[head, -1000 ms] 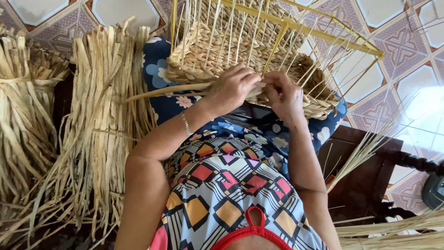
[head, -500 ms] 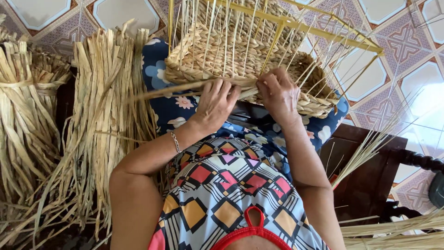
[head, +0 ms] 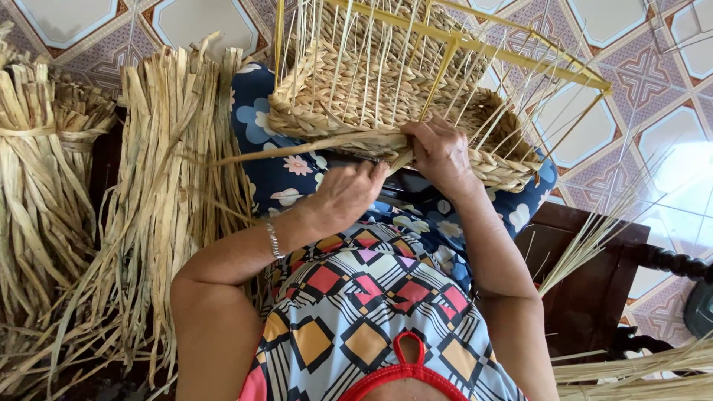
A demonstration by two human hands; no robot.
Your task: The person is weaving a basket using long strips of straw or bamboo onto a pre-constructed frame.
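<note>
Biggest thing in view: the tiled floor (head: 653, 148), patterned, running behind everything beyond your fingertips. Next, the dried straw bundles (head: 160, 215), standing well out to the left of your left fingers, a second tied bundle (head: 37, 186) further left still. Then the half-woven basket (head: 386, 111) resting on your lap, on the blue floral cloth (head: 290, 174): woven lower wall nearest your fingers, thin upright spokes rising from it away from you, yellow frame rods (head: 475, 44) across the top, past the fingertips. Dark wooden furniture (head: 594, 275) sits to the right of your right forearm, loose pale strands (head: 594, 238) leaning over it, more straw (head: 639, 371) at lower right. Your right hand (head: 442, 152) is on the near rim of the basket, fingers curled over the weave and pressed down on it; thumb side pinches where the flat straw strand (head: 297, 148) meets the rim. That strand runs from under your right fingers out leftward along the basket's near edge, passing just beyond your left fingertips. Your left hand (head: 345, 197) is just below the rim, fingers loosely bent, narrow gap, fingertips (head: 379, 171) up against the strand's end of the weave; can't tell if they actually grip it or only touch. Thin bracelet (head: 273, 241) on the left wrist, well back from the fingers.
</note>
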